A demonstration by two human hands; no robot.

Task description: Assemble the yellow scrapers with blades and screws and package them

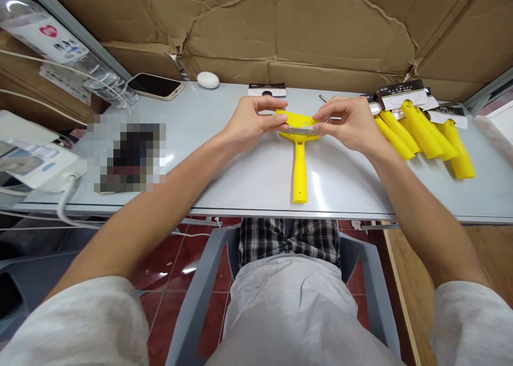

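Note:
A yellow scraper (pixel 300 168) lies on the white table with its handle pointing toward me and a metal blade strip across its head. Along that blade sits a yellow blade cover (pixel 297 119), held at its two ends. My left hand (pixel 256 121) pinches the cover's left end between thumb and fingers. At the right end, my right hand (pixel 347 121) is closed with thumb and fingertips on the cover, close to the scraper head. Whether the cover touches the blade all along, I cannot tell.
Several yellow scraper handles with black-and-white cards (pixel 425 131) are piled at the right. Behind my hands lies another card (pixel 267 90). A phone (pixel 155 86), a white oval object (pixel 208 79) and a plastic bottle (pixel 68 51) stand back left. Cardboard (pixel 300 29) lines the rear edge.

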